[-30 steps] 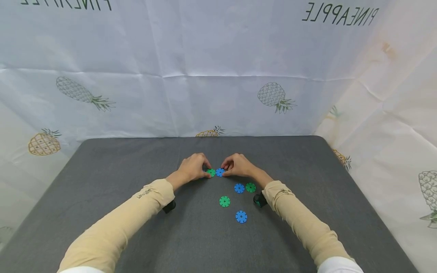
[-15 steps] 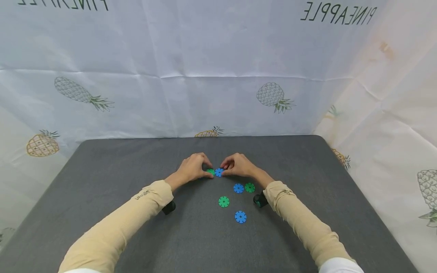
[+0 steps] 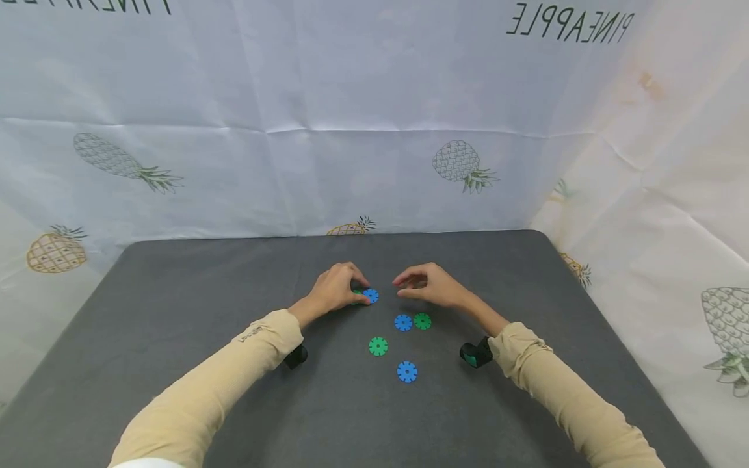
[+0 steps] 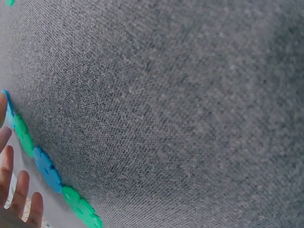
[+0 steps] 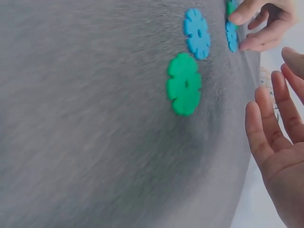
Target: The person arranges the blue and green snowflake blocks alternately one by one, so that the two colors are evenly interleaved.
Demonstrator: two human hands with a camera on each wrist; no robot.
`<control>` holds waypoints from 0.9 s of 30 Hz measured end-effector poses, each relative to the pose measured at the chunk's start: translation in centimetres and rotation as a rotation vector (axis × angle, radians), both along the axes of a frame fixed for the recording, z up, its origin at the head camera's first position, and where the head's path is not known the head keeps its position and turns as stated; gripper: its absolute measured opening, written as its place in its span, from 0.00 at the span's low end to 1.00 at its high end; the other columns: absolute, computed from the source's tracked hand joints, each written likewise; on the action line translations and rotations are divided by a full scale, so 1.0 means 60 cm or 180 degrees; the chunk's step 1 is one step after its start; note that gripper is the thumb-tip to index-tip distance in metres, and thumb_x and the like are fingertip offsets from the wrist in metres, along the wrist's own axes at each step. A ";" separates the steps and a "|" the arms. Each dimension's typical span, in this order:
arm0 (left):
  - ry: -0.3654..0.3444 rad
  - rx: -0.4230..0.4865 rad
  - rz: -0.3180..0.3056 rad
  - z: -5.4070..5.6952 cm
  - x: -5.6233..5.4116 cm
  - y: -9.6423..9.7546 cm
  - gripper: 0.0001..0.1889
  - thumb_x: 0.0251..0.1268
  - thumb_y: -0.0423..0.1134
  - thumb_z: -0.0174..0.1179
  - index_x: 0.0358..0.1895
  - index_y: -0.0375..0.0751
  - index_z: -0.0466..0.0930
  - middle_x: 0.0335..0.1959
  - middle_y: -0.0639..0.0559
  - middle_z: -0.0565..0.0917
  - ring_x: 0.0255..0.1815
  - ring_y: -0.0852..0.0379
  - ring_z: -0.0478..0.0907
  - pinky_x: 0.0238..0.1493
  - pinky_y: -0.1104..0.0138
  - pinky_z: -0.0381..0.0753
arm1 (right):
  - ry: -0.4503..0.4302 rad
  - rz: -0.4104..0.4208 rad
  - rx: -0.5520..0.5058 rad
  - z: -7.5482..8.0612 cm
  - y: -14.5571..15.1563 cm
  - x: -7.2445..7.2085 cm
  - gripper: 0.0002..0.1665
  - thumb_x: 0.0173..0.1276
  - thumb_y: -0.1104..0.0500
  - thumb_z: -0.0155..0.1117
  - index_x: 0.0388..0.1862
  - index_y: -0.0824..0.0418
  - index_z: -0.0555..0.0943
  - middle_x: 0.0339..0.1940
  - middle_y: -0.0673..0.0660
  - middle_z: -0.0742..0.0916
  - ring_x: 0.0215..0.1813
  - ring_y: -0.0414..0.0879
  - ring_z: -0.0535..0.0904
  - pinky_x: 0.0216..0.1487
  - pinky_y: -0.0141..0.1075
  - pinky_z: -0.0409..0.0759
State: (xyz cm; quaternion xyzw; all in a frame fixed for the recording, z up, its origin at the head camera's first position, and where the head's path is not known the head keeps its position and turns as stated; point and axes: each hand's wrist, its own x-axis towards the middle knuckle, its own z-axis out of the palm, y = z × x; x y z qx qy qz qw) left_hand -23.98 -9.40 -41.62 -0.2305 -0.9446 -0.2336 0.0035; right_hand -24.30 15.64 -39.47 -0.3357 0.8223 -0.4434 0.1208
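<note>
While our left hand [image 3: 333, 288] pinches the far blue disc [image 3: 373, 294] beside a partly hidden green disc [image 5: 231, 8] on the worktop [image 3: 234, 273], our right hand [image 3: 434, 286] hangs to its right, fingers loosely spread, so we seem to be joining them and next likely need a steady left grip.

The person's left arm [image 3: 216, 383] and right arm [image 3: 579, 390] reach forward and slant in toward each other. I see the left hand [image 3: 336, 286] arched low, thumb [image 3: 359, 299] and forefinger [image 3: 359, 276] in a pinch. The right hand [image 3: 435, 286] hovers apart from it, fingers [image 5: 258, 133] loosely bent and parted, thumb [image 5: 294, 61] standing clear, palm [image 5: 292, 175] turned inward.
</note>
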 end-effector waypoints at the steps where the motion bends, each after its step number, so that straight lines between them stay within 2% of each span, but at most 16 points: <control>1: -0.0004 -0.0016 0.0011 0.000 0.001 0.000 0.15 0.48 0.47 0.75 0.40 0.47 0.89 0.45 0.52 0.82 0.49 0.51 0.77 0.46 0.57 0.79 | -0.0035 0.0013 -0.0005 0.003 0.005 0.005 0.15 0.65 0.66 0.66 0.48 0.73 0.81 0.47 0.68 0.84 0.42 0.53 0.81 0.49 0.44 0.81; 8: -0.0014 -0.0043 0.0058 0.003 0.007 -0.004 0.13 0.49 0.46 0.75 0.38 0.47 0.89 0.46 0.52 0.82 0.50 0.50 0.76 0.48 0.56 0.78 | -0.0106 0.0115 -0.0052 -0.003 0.039 0.033 0.15 0.66 0.65 0.65 0.49 0.73 0.81 0.47 0.68 0.85 0.40 0.48 0.81 0.44 0.40 0.82; 12: -0.0035 -0.0011 0.0077 0.003 0.008 -0.004 0.11 0.49 0.45 0.75 0.36 0.47 0.89 0.45 0.52 0.81 0.49 0.50 0.76 0.47 0.56 0.78 | -0.0187 0.0203 -0.0095 -0.006 0.044 0.053 0.15 0.66 0.65 0.65 0.49 0.72 0.81 0.46 0.67 0.85 0.39 0.49 0.81 0.42 0.39 0.82; 15: -0.0071 0.0016 0.0099 0.003 0.008 -0.004 0.11 0.49 0.45 0.75 0.36 0.47 0.89 0.45 0.52 0.81 0.49 0.50 0.76 0.46 0.56 0.78 | -0.0242 0.0321 -0.0132 -0.007 0.040 0.069 0.15 0.66 0.65 0.65 0.49 0.72 0.81 0.45 0.66 0.85 0.38 0.51 0.81 0.40 0.40 0.82; 20: -0.0061 0.0013 0.0111 0.001 0.007 -0.004 0.11 0.49 0.45 0.75 0.37 0.47 0.89 0.45 0.52 0.81 0.49 0.50 0.76 0.46 0.57 0.78 | -0.0356 0.0496 -0.0177 -0.015 0.028 0.087 0.15 0.65 0.64 0.65 0.49 0.72 0.81 0.44 0.65 0.85 0.39 0.49 0.82 0.41 0.42 0.83; 27: -0.0064 0.0029 0.0144 0.002 0.008 0.004 0.12 0.49 0.45 0.75 0.38 0.47 0.89 0.44 0.52 0.81 0.48 0.51 0.77 0.47 0.57 0.79 | -0.0546 0.0855 -0.0206 -0.027 -0.003 0.090 0.17 0.63 0.66 0.67 0.50 0.71 0.81 0.46 0.65 0.84 0.45 0.53 0.81 0.47 0.40 0.82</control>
